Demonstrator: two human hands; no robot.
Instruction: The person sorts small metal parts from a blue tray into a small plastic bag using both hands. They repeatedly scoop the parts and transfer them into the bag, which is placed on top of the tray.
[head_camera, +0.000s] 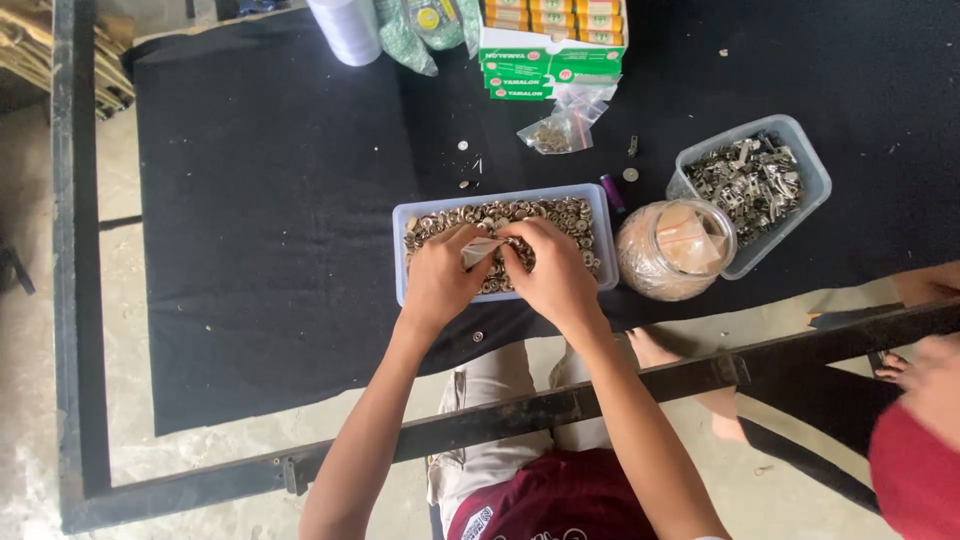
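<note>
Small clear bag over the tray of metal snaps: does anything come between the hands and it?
Nothing visible does. The left hand and right hand both pinch the small clear bag directly, above the metal snaps in the clear plastic tray.

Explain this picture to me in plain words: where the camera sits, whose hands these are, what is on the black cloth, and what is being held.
There is only one view, from a camera worn on the person's head, looking straight down. The left hand and right hand belong to that person. Both reach into a shallow clear tray full of small round metal pieces, and together they pinch a small pale packet; what it is exactly is hard to tell. The tray sits on a black cloth stretched in a dark metal frame. To the right stand a round plastic jar and a clear tub of metal clips. Farther back lie a small plastic bag and green boxes. Another person shows at the right edge.
</note>
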